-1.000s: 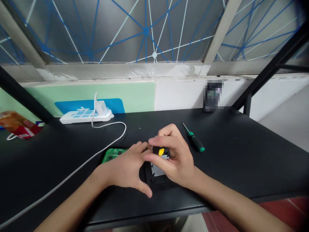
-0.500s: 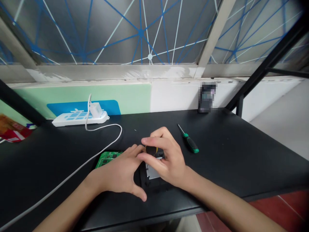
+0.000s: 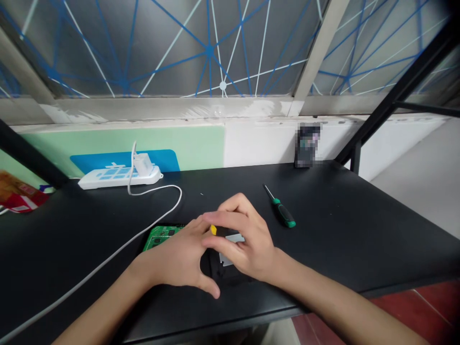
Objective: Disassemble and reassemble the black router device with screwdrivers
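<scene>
In my right hand [image 3: 247, 239], thumb and fingers pinch a screwdriver [image 3: 220, 231] with a black and yellow handle; its tip is hidden. Under that hand shows a silver metal plate [image 3: 227, 261] set in a dark casing [image 3: 206, 262], which is partly covered. My left hand [image 3: 176, 256] lies over the device, thumb stretched out toward the front edge and fingers extended beside the screwdriver. Its fingertips are partly hidden by the right hand. A green circuit board [image 3: 161, 235] shows beyond the left hand.
A green and black screwdriver [image 3: 283, 213] lies on the black table [image 3: 359, 230] to the right. A white cable [image 3: 108, 261] runs from the power strip [image 3: 108, 178] across the left side. A pixelated dark object [image 3: 307, 146] leans on the wall; a red packet [image 3: 21, 194] sits far left.
My right hand has shifted slightly left and rotated, and the screwdriver's handle is turned so its yellow part faces left. My left hand stays nearly in place.
</scene>
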The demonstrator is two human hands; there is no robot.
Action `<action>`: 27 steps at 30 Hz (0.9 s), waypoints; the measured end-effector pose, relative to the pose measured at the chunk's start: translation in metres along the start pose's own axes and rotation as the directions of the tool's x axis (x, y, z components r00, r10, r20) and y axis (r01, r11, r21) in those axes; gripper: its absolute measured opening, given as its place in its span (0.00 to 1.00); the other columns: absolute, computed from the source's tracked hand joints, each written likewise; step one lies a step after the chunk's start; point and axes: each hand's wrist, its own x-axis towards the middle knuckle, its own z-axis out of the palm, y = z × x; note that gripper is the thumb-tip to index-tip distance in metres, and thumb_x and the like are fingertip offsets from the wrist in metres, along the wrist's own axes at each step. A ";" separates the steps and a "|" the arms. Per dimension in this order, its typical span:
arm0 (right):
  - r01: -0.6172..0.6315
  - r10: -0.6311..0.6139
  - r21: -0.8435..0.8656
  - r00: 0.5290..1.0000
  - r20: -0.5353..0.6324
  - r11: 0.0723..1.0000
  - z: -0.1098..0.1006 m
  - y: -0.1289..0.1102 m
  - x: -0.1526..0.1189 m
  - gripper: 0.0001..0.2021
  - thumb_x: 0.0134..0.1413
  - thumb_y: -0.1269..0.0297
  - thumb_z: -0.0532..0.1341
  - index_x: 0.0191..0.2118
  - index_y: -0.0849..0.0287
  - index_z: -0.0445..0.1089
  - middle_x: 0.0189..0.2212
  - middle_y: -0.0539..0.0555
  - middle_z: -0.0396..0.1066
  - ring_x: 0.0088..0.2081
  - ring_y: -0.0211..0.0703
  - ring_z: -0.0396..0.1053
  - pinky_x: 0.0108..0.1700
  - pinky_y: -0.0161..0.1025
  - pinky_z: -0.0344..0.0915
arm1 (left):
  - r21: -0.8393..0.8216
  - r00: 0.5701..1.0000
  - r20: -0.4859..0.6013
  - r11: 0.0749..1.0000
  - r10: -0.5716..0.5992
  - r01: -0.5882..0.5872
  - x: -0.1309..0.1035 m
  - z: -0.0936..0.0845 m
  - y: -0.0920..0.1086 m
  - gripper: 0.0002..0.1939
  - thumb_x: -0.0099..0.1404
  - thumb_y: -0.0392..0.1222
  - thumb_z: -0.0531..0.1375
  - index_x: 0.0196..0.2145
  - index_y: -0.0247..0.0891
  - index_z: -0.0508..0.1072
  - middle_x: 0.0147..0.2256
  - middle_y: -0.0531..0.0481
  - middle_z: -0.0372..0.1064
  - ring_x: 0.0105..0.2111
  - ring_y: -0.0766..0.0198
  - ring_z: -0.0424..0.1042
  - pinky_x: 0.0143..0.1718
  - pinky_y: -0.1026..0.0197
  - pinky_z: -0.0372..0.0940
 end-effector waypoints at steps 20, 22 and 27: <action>-0.031 0.031 0.000 1.000 0.002 1.000 -0.004 0.000 -0.003 0.20 0.59 0.73 0.65 0.56 0.52 0.70 0.37 0.52 0.70 0.36 0.38 0.71 0.35 0.37 0.74 | 0.008 1.000 0.017 1.000 0.007 -0.008 0.001 -0.001 0.000 0.51 0.52 0.61 0.74 0.68 0.47 0.60 0.72 0.39 0.46 0.68 0.31 0.51 0.65 0.30 0.53; -0.011 0.011 -0.010 1.000 0.002 1.000 -0.004 -0.001 -0.004 0.19 0.60 0.72 0.63 0.57 0.53 0.69 0.40 0.55 0.72 0.39 0.40 0.72 0.37 0.39 0.76 | 0.016 1.000 0.004 0.999 0.027 -0.027 0.001 0.000 0.000 0.50 0.52 0.60 0.74 0.68 0.48 0.61 0.72 0.40 0.46 0.68 0.30 0.51 0.65 0.30 0.52; 0.001 0.000 -0.040 1.000 0.016 0.999 -0.006 -0.004 -0.005 0.23 0.61 0.76 0.59 0.61 0.56 0.65 0.46 0.59 0.75 0.46 0.43 0.74 0.43 0.43 0.77 | 0.037 1.000 -0.018 0.999 0.020 -0.020 0.000 0.002 -0.003 0.54 0.50 0.62 0.74 0.69 0.45 0.58 0.70 0.36 0.49 0.68 0.29 0.51 0.65 0.29 0.51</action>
